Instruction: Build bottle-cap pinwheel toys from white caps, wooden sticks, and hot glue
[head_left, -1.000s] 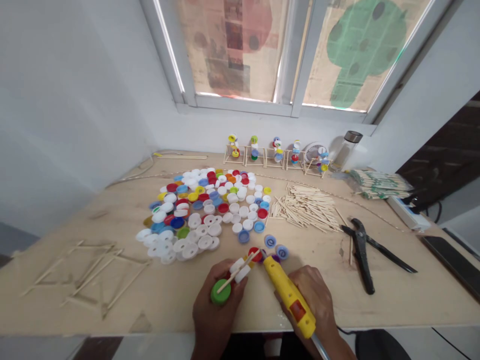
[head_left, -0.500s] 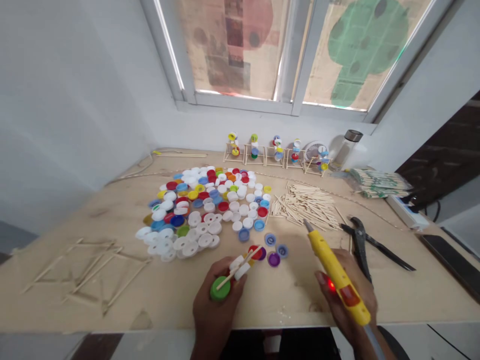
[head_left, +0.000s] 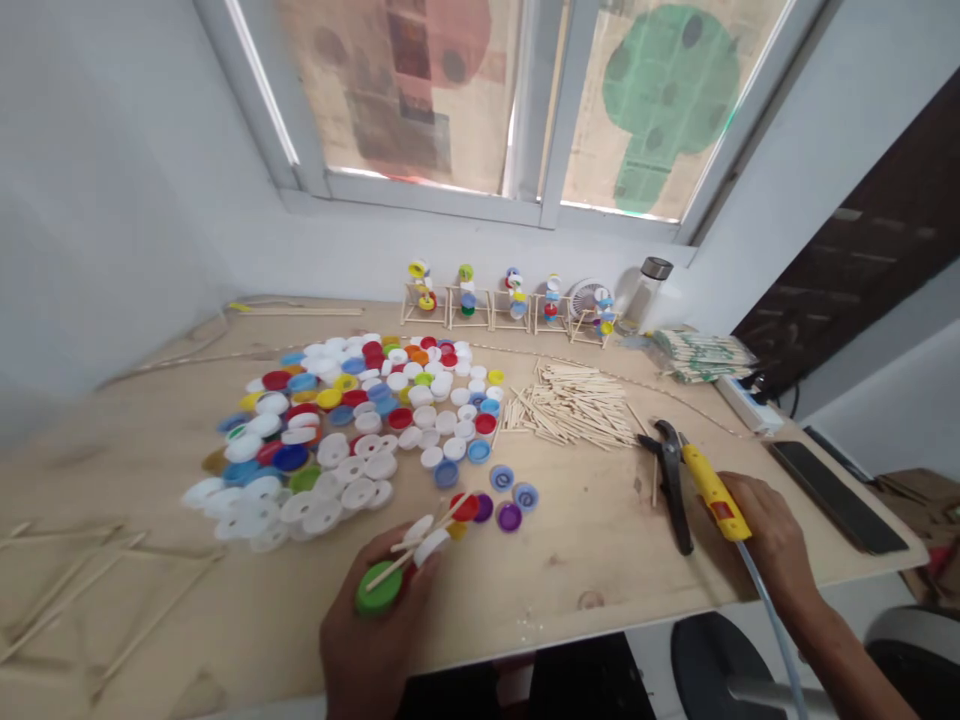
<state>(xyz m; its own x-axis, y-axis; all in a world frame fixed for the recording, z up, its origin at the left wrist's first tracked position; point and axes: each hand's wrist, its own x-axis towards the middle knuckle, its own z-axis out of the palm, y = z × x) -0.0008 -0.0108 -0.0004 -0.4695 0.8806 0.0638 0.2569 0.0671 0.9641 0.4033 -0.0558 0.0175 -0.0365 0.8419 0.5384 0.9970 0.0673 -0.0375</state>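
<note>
Wooden worktop (head_left: 600, 565) in front of you, near edge slanting up to the right; round black base (head_left: 712, 665) on the floor below it.

Near side: your left hand (head_left: 375, 610) has its fingers curled in, closed on a cap-and-stick piece (head_left: 430, 546), green cap toward you, white ones farther out, sticks pointing away. Piece is by the worktop's front, left of your middle. To the right, your right hand (head_left: 769, 535) is around a yellow hand tool (head_left: 716, 495), fingers bent in on it as far as shows; some are hidden, pale cord trailing back past your forearm. Tool's tip sits beside the head of the black pliers (head_left: 679, 500) in your view; can't tell if they touch.

Flat stick frames (head_left: 64, 600) lie at far left. Purple caps (head_left: 510, 517) and a red cap (head_left: 465, 507) sit just beyond your piece; dark phone (head_left: 836, 497) lies at the right.

Mid-worktop: big spread of mixed caps (head_left: 334, 450), loose stick pile (head_left: 577, 405) to its right, then white power strip (head_left: 750, 405) and bagged sticks (head_left: 705, 355).

Back: row of stick stands (head_left: 469, 300) with caps, small fan (head_left: 585, 298) behind them, bottle (head_left: 645, 297). Papered window (head_left: 551, 150) above.
</note>
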